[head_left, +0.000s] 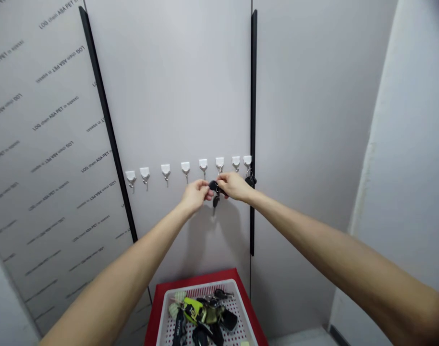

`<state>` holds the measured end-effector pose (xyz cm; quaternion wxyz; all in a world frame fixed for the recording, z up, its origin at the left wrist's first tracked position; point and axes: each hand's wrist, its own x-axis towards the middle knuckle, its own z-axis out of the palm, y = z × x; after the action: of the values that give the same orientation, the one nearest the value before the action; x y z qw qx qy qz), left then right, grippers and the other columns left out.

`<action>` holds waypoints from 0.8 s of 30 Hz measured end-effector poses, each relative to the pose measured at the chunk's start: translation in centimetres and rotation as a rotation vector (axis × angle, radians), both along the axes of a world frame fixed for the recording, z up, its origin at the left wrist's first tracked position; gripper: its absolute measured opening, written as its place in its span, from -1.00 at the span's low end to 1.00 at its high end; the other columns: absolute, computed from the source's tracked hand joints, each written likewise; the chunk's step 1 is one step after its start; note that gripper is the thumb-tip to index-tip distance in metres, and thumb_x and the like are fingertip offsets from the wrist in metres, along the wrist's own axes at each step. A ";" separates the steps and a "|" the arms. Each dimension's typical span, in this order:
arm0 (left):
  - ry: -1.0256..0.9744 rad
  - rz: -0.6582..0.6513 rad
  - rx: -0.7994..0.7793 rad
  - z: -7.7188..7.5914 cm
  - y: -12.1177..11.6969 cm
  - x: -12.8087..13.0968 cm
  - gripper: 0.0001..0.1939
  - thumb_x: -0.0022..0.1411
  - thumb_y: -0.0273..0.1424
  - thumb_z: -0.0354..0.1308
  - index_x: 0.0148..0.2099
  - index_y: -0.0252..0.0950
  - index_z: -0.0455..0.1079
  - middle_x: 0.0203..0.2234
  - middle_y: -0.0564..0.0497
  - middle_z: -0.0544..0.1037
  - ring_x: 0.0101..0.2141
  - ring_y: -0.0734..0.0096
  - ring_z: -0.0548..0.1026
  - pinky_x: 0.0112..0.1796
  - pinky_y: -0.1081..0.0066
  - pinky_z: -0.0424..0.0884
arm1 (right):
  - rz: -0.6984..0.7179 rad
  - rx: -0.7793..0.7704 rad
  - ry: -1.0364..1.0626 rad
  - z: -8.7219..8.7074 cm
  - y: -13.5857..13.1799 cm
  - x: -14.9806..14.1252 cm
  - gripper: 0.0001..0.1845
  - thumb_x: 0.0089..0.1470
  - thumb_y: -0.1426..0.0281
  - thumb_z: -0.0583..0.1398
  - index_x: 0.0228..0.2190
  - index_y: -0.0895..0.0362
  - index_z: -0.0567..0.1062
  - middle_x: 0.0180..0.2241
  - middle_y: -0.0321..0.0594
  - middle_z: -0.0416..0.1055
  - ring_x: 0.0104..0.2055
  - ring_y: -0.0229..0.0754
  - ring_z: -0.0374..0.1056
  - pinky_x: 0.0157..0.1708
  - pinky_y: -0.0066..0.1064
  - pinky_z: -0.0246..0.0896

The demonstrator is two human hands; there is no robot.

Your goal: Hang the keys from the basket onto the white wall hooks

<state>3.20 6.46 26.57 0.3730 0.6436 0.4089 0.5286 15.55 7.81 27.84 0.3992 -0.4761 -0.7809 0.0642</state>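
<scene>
A row of several white adhesive hooks [185,167] runs across a pale cabinet door at chest height. My left hand [195,194] and my right hand [235,186] meet just below the hook third from the right [219,163], both pinched on a bunch of black keys [214,191]. One dark key dangles below my fingers. The rightmost hook [247,160] carries another black key set [250,180], right beside my right hand. The other hooks hang bare.
Below, a white perforated basket [164,312] sits on a red stool [158,298] and holds several key bunches and fobs, one lime green [194,310]. Black vertical door handles [253,129] flank the panel. A film-covered panel stands at left, a white wall at right.
</scene>
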 end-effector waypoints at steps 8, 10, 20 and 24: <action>-0.091 0.026 0.057 2.3 0.6 2.7 -0.91 -0.01 -0.55 -0.15 -0.44 -0.36 0.16 -0.69 0.10 0.34 -0.71 0.71 0.27 -0.61 0.63 0.18 | -0.291 0.167 0.175 2.9 0.7 1.6 -0.83 -0.30 0.46 0.03 -0.58 0.21 0.39 -0.66 -0.30 0.27 -0.60 -0.38 0.15 -0.57 -0.55 0.02; -0.146 0.018 0.065 3.2 0.5 2.9 -0.90 -0.02 -0.56 -0.15 -0.46 -0.36 0.17 -0.68 0.11 0.33 -0.72 0.73 0.26 -0.60 0.64 0.19 | -0.277 0.079 0.223 2.6 0.8 1.8 -0.82 -0.30 0.42 0.05 -0.56 0.22 0.39 -0.70 -0.32 0.23 -0.64 -0.40 0.11 -0.61 -0.56 -0.01; -0.168 0.114 0.130 6.6 2.1 3.0 -0.89 -0.02 -0.55 -0.14 -0.45 -0.37 0.19 -0.67 0.09 0.36 -0.72 0.72 0.27 -0.59 0.63 0.20 | 0.092 -0.271 0.618 0.3 0.9 0.9 -0.82 -0.20 0.30 0.01 -0.63 0.18 0.23 -0.81 -0.47 -0.03 -0.79 -0.47 -0.10 -0.79 -0.59 -0.21; -0.253 0.232 0.168 7.3 3.4 2.7 -0.87 -0.01 -0.54 -0.17 -0.41 -0.37 0.18 -0.61 0.06 0.38 -0.68 0.70 0.31 -0.59 0.63 0.20 | 0.077 -0.211 0.644 1.1 1.0 0.7 -0.85 -0.21 0.34 0.03 -0.61 0.19 0.26 -0.81 -0.48 -0.04 -0.79 -0.49 -0.13 -0.79 -0.60 -0.24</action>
<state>5.94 9.86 33.83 0.3030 0.5495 0.3848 0.6768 16.27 8.78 28.97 0.5713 -0.4401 -0.6211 0.3068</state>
